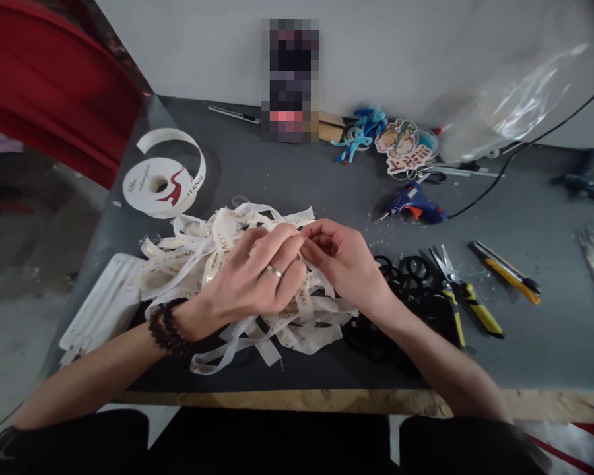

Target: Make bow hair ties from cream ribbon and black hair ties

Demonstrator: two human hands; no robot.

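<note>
My left hand [260, 270], with a ring and dark bead bracelets at the wrist, has its fingers curled in a pinch. Its fingertips meet those of my right hand [339, 257], which is closed too. A bit of white ribbon [301, 237] shows between the fingertips; most of it is hidden by my fingers. Below and around both hands spreads a heap of white ribbon strips [178, 264] with gold lettering. Close to my right wrist lies a pile of black hair ties [416, 267], partly covered by my forearm.
A ribbon spool [151, 191] lies at left, above white flat packs [101, 307]. At right are yellow-handled scissors [475, 307], a utility knife [507, 270] and a blue glue gun [413, 203] with a cord. A clear plastic bag [499, 112] rests against the wall.
</note>
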